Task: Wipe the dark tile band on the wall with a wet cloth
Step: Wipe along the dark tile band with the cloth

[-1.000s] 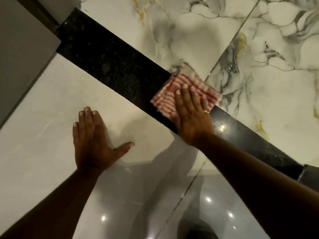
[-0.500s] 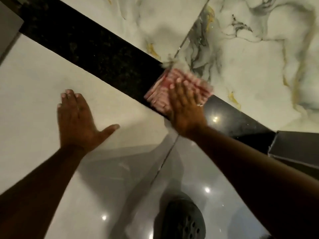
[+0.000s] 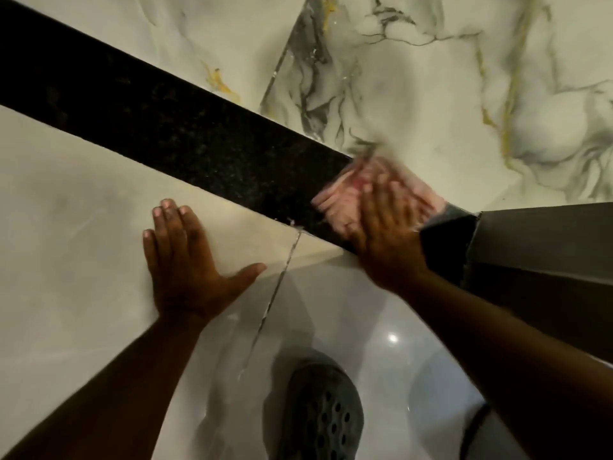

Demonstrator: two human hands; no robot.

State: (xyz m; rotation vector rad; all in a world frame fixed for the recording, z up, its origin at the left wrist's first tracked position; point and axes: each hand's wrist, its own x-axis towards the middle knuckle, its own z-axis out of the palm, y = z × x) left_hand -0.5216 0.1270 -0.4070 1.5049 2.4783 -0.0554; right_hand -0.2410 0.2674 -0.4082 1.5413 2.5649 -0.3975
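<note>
A dark speckled tile band [image 3: 172, 127] runs diagonally across the wall from upper left to lower right. A red-and-white striped cloth [image 3: 351, 190], blurred by motion, lies on the band near its right end. My right hand [image 3: 388, 234] presses flat on the cloth, fingers spread over it. My left hand [image 3: 185, 260] rests flat and open on the pale tile below the band, fingers together and thumb out. It holds nothing.
Veined marble tiles [image 3: 431, 94] cover the wall above the band. A dark grey edge [image 3: 537, 240] meets the band just right of the cloth. Glossy floor tile [image 3: 381, 327] and a dark perforated shoe [image 3: 321, 413] are below.
My right hand has slid the cloth rightward along the band until it nearly meets the grey edge. The view has followed to the right. My left hand stays flat on the pale tile.
</note>
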